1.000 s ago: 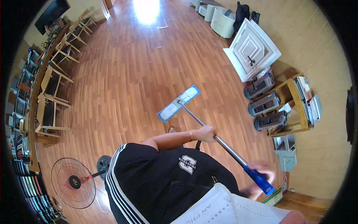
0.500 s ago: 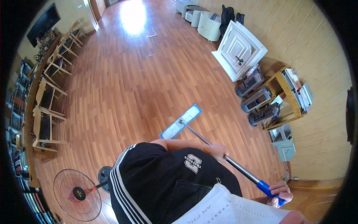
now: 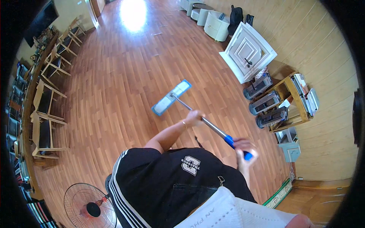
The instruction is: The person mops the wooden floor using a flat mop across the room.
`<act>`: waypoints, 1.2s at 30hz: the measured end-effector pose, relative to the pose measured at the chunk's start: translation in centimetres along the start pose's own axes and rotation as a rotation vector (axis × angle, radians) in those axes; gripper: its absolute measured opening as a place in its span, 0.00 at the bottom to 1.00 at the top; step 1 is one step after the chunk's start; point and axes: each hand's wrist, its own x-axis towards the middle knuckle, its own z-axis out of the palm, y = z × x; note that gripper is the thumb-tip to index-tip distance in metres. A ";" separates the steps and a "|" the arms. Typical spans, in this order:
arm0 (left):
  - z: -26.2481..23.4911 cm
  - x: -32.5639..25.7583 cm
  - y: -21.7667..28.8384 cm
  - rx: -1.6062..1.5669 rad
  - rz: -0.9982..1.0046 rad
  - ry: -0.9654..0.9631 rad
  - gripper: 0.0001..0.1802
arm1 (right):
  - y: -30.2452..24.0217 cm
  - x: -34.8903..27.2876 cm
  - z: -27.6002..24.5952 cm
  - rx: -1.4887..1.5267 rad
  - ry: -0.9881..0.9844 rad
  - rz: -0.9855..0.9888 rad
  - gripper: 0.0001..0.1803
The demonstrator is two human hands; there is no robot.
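A flat mop [image 3: 172, 97] with a blue-edged, pale rectangular head lies against the wood-plank floor [image 3: 114, 95] ahead of me. Its metal pole slants back toward my right side. My left hand [image 3: 194, 118] is wrapped round the lower part of the pole, with a thin bracelet on that wrist. Around the blue grip at the pole's upper end, my right hand [image 3: 245, 152] is closed, somewhat blurred. A pale cloth-like sheet with rows of dots [image 3: 235, 211] covers the bottom of the view, below my black top.
A red-and-black fan [image 3: 91, 209] stands at the lower left. Wooden chairs [image 3: 43, 133] line a long desk on the left. Along the right wall are a white cabinet door [image 3: 247, 53], several upright grey machines [image 3: 272, 117], a wooden shelf [image 3: 304, 117] and a pale blue box [image 3: 292, 152].
The mop head has slid forward and slightly left across the floor. Both hands moved forward and left with the pole, my left arm stretching out from my body.
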 end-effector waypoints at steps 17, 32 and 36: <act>-15.1 -11.6 -15.5 0.429 -0.664 0.134 0.06 | 7.3 2.4 18.5 -0.009 -0.907 0.021 0.10; -9.1 -17.0 0.4 0.473 -0.466 0.220 0.11 | -1.7 -2.0 7.3 0.399 -0.777 0.097 0.12; -4.2 -14.5 5.7 0.428 -0.468 0.076 0.09 | -4.4 -2.9 0.3 0.371 -0.732 0.101 0.13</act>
